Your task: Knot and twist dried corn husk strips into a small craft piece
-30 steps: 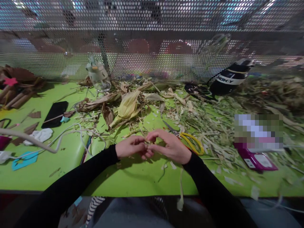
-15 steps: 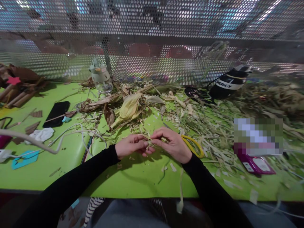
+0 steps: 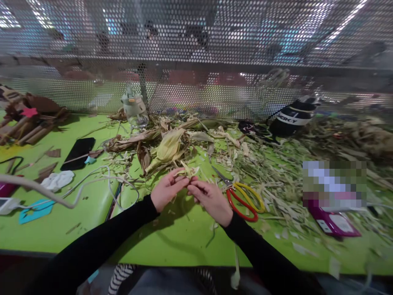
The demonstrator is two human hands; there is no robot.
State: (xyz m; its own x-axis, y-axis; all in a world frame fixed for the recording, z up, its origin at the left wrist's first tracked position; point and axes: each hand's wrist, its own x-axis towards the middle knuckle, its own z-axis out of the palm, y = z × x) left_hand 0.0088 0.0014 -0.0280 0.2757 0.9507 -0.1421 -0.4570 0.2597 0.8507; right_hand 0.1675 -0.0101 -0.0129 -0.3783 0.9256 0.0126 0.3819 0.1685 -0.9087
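My left hand [image 3: 167, 189] and my right hand [image 3: 209, 199] meet over the green table [image 3: 172, 233], both in black sleeves. The left hand's fingers pinch a small pale folded strip of corn husk [image 3: 187, 171] that sticks up above them. My right hand's fingertips press together right beside the left hand's, at the base of that strip. Red and yellow handled scissors [image 3: 242, 196] lie on the table just right of my right hand.
A heap of corn husks [image 3: 166, 145] and loose straw litter spreads across the table's middle and right. A black phone [image 3: 78, 153], white cable [image 3: 92, 176] and blue cut-outs lie at the left. A bottle [image 3: 134, 110] and perforated metal screen [image 3: 196, 61] stand behind. A pink box [image 3: 333, 219] sits at right.
The hands have shifted slightly left and apart, uncovering the scissors. The husk strip now sticks up above the left fingers. The camera has tilted a little.
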